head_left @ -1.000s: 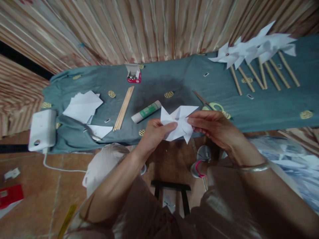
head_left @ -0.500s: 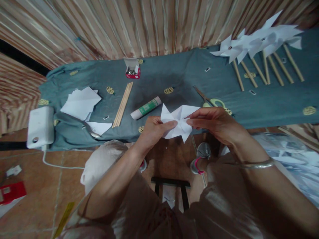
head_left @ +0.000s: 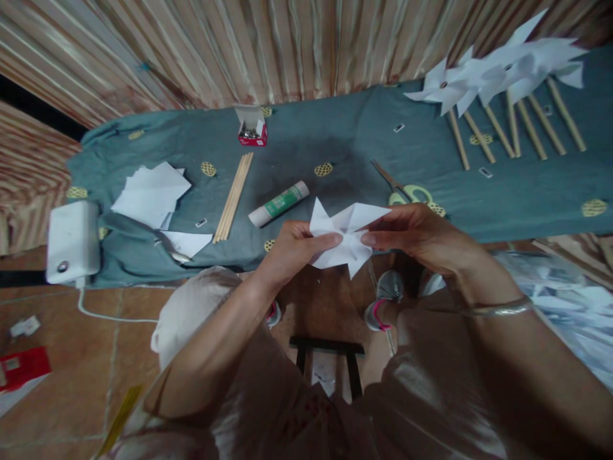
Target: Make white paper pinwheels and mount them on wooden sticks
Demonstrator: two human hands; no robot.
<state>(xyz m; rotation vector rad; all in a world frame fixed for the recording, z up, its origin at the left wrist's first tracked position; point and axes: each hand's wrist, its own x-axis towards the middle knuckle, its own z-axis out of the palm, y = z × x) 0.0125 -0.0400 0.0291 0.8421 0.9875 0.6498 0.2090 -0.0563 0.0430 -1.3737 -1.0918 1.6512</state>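
Both my hands hold a white folded paper pinwheel (head_left: pixel 345 235) just in front of the table's near edge. My left hand (head_left: pixel 292 250) pinches its left side, thumb on top near the centre. My right hand (head_left: pixel 421 235) pinches the right side, fingers closed on the folded flaps. A green-labelled glue stick (head_left: pixel 279 203) lies on the cloth just beyond my left hand. Green-handled scissors (head_left: pixel 405 190) lie just beyond my right hand.
A grey-blue cloth (head_left: pixel 335 140) covers the low table. On it lie wooden sticks (head_left: pixel 234 195), a stack of white paper squares (head_left: pixel 151 193), a red box of pins (head_left: pixel 251 132) and several finished pinwheels on sticks (head_left: pixel 498 70) at far right. A white device (head_left: pixel 73 241) sits at the left end.
The view has shifted slightly; my hands keep the pinwheel in the same grip, fingers pressing its centre a little closer together.
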